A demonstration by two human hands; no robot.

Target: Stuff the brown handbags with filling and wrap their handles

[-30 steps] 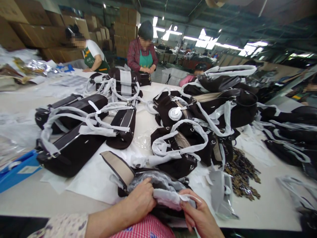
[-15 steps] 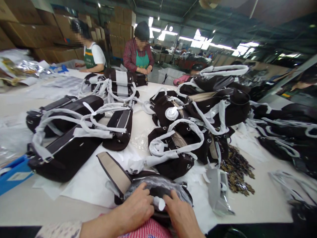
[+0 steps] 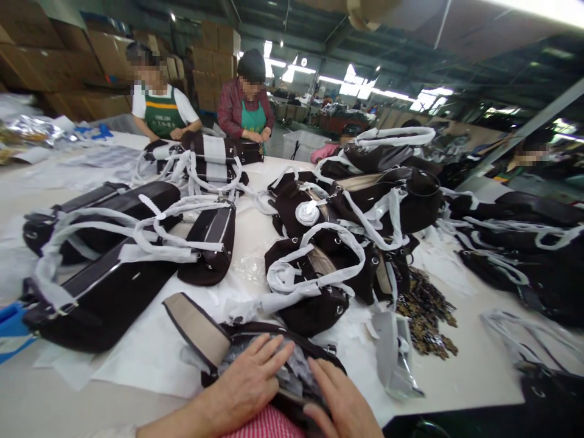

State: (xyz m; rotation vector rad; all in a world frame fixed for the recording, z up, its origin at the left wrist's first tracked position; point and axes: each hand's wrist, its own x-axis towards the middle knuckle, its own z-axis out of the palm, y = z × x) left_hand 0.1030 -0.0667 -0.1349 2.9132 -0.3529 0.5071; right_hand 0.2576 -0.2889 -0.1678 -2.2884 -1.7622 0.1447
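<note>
A dark brown handbag [image 3: 296,404] lies at the table's front edge, close against me, its mouth facing up. Crumpled grey plastic or lining [image 3: 296,371] shows in the opening. My left hand [image 3: 253,371] rests flat across the left part of the mouth, fingers stretched out. At the right side of the mouth lies my right hand [image 3: 340,395], its fingers extended and the thumb apart. A beige panel with dark edging [image 3: 201,331] sticks out from the bag's left end. White wrapping paper [image 3: 141,340] spreads underneath to the left.
Several dark bags with white-wrapped handles [image 3: 104,298] lie at left, others [image 3: 314,304] just beyond my hands. A heap of metallic tags [image 3: 426,313] and a clear-fronted grey box [image 3: 395,356] sit at right. Across the table are co-workers in green aprons [image 3: 162,115].
The white roll between my hands is no longer visible. My fingers have moved from inside the bag's mouth to lie flat over it. A co-worker at left has turned towards the table.
</note>
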